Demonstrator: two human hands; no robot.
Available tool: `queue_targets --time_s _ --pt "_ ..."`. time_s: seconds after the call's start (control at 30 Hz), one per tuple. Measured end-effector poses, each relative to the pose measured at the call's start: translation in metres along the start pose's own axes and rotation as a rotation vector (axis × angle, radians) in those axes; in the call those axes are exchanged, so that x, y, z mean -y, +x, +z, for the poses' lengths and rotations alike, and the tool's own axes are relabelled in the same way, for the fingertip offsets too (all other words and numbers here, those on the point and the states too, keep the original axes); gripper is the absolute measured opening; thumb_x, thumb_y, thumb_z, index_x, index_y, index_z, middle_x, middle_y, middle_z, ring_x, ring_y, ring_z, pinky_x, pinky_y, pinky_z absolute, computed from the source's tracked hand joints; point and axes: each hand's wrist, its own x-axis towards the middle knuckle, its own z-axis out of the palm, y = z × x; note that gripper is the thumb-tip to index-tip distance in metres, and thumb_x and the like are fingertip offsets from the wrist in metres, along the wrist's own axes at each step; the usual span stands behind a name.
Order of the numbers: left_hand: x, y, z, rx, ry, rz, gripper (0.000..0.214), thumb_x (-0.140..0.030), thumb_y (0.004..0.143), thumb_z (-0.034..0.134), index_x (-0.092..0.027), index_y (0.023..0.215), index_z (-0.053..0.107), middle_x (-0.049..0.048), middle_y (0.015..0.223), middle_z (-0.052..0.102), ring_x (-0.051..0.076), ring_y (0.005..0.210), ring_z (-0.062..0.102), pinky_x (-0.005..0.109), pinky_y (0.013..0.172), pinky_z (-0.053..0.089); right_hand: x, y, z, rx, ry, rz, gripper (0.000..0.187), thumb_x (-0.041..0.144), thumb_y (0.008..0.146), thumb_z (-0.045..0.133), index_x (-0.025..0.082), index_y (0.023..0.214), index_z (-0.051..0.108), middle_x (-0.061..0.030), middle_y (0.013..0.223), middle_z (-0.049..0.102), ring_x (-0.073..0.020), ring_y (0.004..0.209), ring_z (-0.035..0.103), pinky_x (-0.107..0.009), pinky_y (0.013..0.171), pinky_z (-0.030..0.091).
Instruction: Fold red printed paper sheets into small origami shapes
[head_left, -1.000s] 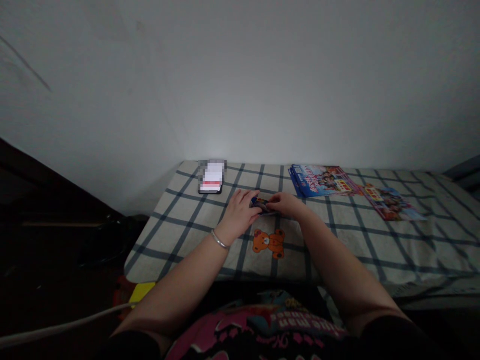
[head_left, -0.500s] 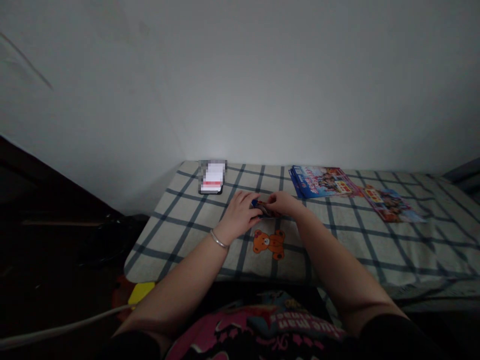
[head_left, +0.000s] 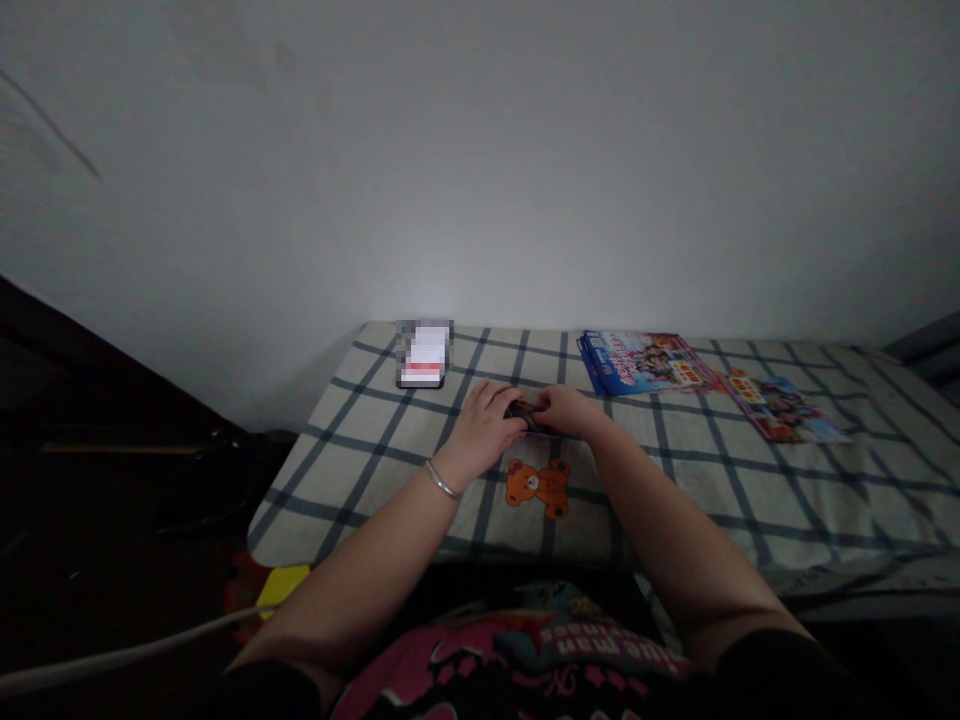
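Note:
Between my two hands, low over the cloth, is a small dark printed piece (head_left: pixel 526 414) with blue and orange on it. Most of it is covered by my fingers, so its kind is unclear. My left hand (head_left: pixel 484 420), with a silver bangle at the wrist, grips its left side between thumb and fingers. On the other side, my right hand (head_left: pixel 566 410) pinches its right edge with bent fingers. A brown bear picture (head_left: pixel 538 487) lies on the checked cloth (head_left: pixel 360 440) just in front of both hands.
A phone with a lit screen (head_left: pixel 425 355) lies at the back left. Glossy blue and pink printed packs (head_left: pixel 645 362) overlap at the back right, with another pack (head_left: pixel 784 405) beside them. A white wall (head_left: pixel 525 180) rises behind. A pale cord (head_left: pixel 135 650) crosses at lower left.
My left hand has shifted slightly, and its fingers sit a little differently over the printed piece. The piece shows less blue at its left end. Both hands stay in nearly the same place.

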Motion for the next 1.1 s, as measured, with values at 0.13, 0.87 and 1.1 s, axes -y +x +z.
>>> queue_targets --time_s 0.13,0.87,1.1 --pt "0.0 0.0 0.0 -0.008 -0.003 0.003 0.004 -0.026 0.08 0.071 -0.026 0.084 0.071 0.0044 0.127 0.054 0.027 0.123 0.043 0.055 0.112 0.032 -0.001 0.002 0.001 -0.042 -0.022 0.001 0.014 0.031 0.072 0.064 0.018 0.075 0.067 -0.0024 0.068 0.067 -0.0146 0.061 0.056 -0.024 0.051 0.032" --pt "-0.003 -0.002 -0.008 -0.029 0.012 -0.046 0.012 -0.031 0.08 0.07 -0.026 0.09 0.072 0.0059 0.13 0.054 0.029 0.121 0.043 0.056 0.11 0.033 -0.02 -0.006 0.003 -0.308 0.388 -0.1 0.023 0.024 0.079 0.064 0.017 0.101 0.063 -0.004 0.096 0.068 -0.0106 0.069 0.06 -0.023 0.066 0.048" --pt "-0.006 -0.004 -0.012 -0.036 -0.026 -0.054 0.027 -0.034 0.078 0.07 -0.023 0.103 0.066 0.0077 0.136 0.048 0.031 0.127 0.041 0.055 0.114 0.028 -0.024 -0.022 0.01 -0.288 0.433 -0.317 0.023 0.029 0.08 0.064 0.018 0.101 0.064 -0.0064 0.107 0.06 -0.0117 0.077 0.061 -0.026 0.07 0.051"
